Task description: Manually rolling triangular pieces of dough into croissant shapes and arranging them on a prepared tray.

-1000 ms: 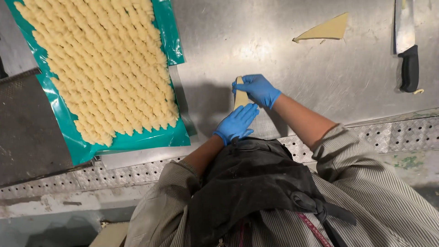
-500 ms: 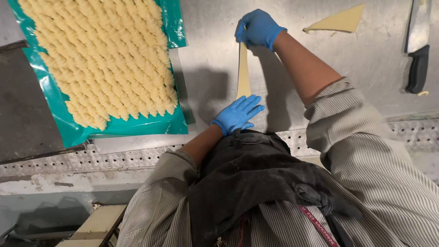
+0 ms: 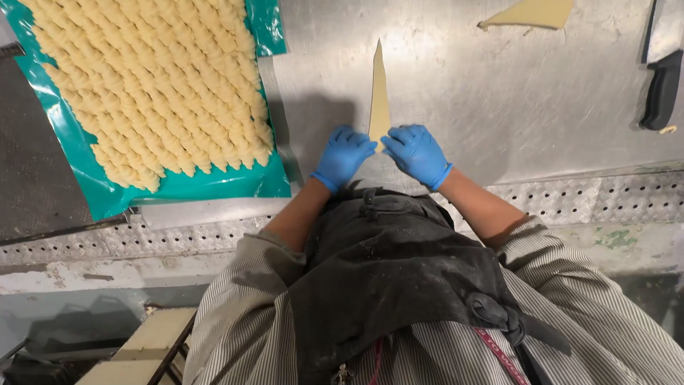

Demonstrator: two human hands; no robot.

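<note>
A long thin triangle of pale dough (image 3: 379, 93) lies on the steel worktable (image 3: 499, 107), its point away from me. My left hand (image 3: 342, 155) and my right hand (image 3: 415, 152), both in blue gloves, rest on its wide near end, fingers bent on the dough edge. A tray lined with teal sheet (image 3: 214, 187) at the left holds several rows of shaped raw croissants (image 3: 149, 85).
Another flat dough piece (image 3: 531, 13) lies at the far edge of the table. A black-handled knife (image 3: 659, 64) rests at the right. A perforated metal ledge (image 3: 605, 199) runs along the table's near edge. I wear a dark apron over a striped shirt.
My right hand stretched the dough strip away from me, then came back. Both hands now sit together at the triangle's wide near end, and the dough lies flat.
</note>
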